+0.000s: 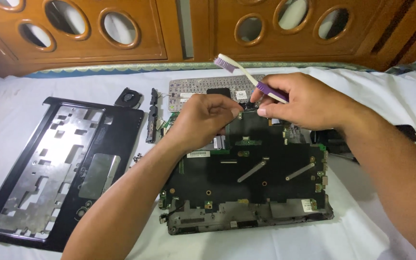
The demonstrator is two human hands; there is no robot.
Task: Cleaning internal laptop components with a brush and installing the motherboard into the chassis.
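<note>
— Two hands at once from the head view: what do we hold?

— Our right hand (300, 100) is closed around a purple-and-white plastic toothbrush (250, 77), bristles tilted up and away. Our left hand (203, 120) pinches narrowly at the far edge of the dark green laptop circuit board (246, 168), which lies on the white sheet (371, 226).

— And beside it?

— A black laptop palmrest frame (58, 168) lies to the left, and a grey keyboard (193, 86) lies beyond.

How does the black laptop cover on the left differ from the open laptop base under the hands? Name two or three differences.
The laptop cover is a hollow frame with silver metal showing through; the laptop base carries a dark circuit board. The cover lies askew and untouched; the base sits nearly square under the left hand and the right hand, which holds a toothbrush. Both rest on the white sheet.
</note>
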